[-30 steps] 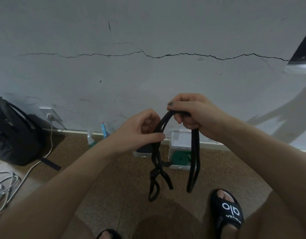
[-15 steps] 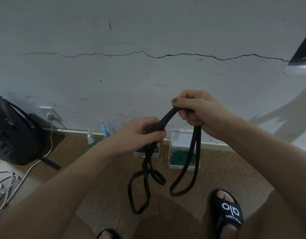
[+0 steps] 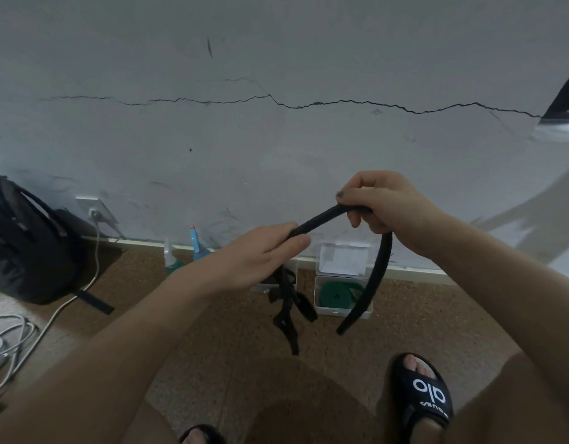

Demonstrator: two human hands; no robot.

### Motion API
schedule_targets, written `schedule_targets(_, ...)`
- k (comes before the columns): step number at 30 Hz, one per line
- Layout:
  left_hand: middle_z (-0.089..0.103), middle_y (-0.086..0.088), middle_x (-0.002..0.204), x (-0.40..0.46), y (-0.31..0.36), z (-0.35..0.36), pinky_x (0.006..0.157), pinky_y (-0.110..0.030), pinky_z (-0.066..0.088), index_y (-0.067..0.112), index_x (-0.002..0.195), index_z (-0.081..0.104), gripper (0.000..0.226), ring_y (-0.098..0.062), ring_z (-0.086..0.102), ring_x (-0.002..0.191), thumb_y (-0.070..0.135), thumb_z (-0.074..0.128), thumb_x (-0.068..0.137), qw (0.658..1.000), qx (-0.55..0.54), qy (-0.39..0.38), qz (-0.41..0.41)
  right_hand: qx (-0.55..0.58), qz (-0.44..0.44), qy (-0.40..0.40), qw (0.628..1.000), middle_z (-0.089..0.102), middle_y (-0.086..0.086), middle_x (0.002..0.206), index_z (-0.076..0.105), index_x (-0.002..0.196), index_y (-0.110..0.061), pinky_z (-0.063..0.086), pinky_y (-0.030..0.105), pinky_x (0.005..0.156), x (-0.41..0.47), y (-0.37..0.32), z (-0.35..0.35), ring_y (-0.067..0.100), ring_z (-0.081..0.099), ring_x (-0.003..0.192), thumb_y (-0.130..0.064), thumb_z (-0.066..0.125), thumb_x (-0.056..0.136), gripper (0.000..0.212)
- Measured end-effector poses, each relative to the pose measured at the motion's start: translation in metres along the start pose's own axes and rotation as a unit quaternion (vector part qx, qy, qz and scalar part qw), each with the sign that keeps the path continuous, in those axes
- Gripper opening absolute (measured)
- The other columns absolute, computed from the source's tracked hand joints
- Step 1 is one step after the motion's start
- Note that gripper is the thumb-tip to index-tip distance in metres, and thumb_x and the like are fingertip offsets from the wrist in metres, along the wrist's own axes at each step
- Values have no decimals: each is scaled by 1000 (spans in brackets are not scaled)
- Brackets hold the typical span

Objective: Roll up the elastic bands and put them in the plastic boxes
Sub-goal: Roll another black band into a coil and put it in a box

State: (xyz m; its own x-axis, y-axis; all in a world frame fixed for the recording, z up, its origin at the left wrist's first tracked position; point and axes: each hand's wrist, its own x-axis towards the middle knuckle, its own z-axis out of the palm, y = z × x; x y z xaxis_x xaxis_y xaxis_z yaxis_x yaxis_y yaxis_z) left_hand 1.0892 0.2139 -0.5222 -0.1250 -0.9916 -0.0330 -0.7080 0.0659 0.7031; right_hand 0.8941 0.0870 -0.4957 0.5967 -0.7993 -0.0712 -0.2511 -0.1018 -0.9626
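There is one view only, from a wide-angle camera on the person's head, looking forward and down at the floor [image 3: 469, 309] and the foot of a cracked wall [image 3: 276, 139] straight ahead. It sits close over the forearms, which come in from the bottom corners, and the lens bends the edges.

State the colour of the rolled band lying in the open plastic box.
Green: the rolled elastic band in the clear plastic box, head view.
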Motion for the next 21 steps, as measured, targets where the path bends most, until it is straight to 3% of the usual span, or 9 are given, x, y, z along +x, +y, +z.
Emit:
schedule_targets(3,64,-8,84,-1,-1,-2,81,-48,51,17,95,57,31,-23,64,81,38,38,106,1000,27,2,10,-110,29,-35,993,65,5,62,67,88,-6,38,24,47,-1,7,-1,15,44,49,-14,60,99,16)
schedule_targets(6,67,-2,77,1,0,-1,77,-44,57,21,94,52,21,-12,72,74,31,40,107,1000,16,-2,23,-87,62,-96,990,76,9,80,68,101,-3,62,32,71,-4,8,9,24,70,70,-18,47,106,27)
schedule_targets(8,63,5,74,3,3,0,69,-39,59,28,93,51,17,-9,71,69,29,42,107,999,18,0,40,-60,69,-156,983,79,12,94,67,113,-7,62,38,86,-6,6,20,27,75,83,-29,37,110,37)
schedule_targets(9,61,10,73,4,5,1,65,-34,57,33,94,51,15,-7,68,65,29,43,107,999,22,2,47,-57,63,-170,982,79,11,93,68,113,-10,61,38,86,-7,4,27,24,74,80,-33,36,110,40)
schedule_targets(12,59,12,70,5,2,2,59,-25,48,30,103,56,7,-5,58,60,29,49,105,998,28,4,48,-118,7,-139,983,70,-1,66,69,102,-17,52,34,65,-9,0,42,13,60,56,-43,51,105,31)
schedule_targets(14,57,10,75,4,-3,1,62,-25,46,23,111,57,13,-4,55,63,32,52,103,998,47,-2,41,-136,-15,-116,984,59,-4,56,67,109,-21,42,26,54,-9,-2,43,11,49,50,-34,63,100,16)
schedule_targets(17,62,2,79,2,-10,-1,68,-37,53,15,108,56,22,-11,62,69,36,52,103,999,41,-16,4,-72,-15,-89,993,50,-6,52,68,113,-16,36,22,49,-7,-3,40,9,42,47,-16,67,97,16)
schedule_targets(21,66,1,83,-4,-15,-1,77,-40,58,20,96,57,19,-12,66,76,37,52,102,998,28,-53,-17,0,-2,-45,999,46,-12,45,69,106,-5,35,23,50,-4,-5,37,5,40,41,-5,64,96,10)
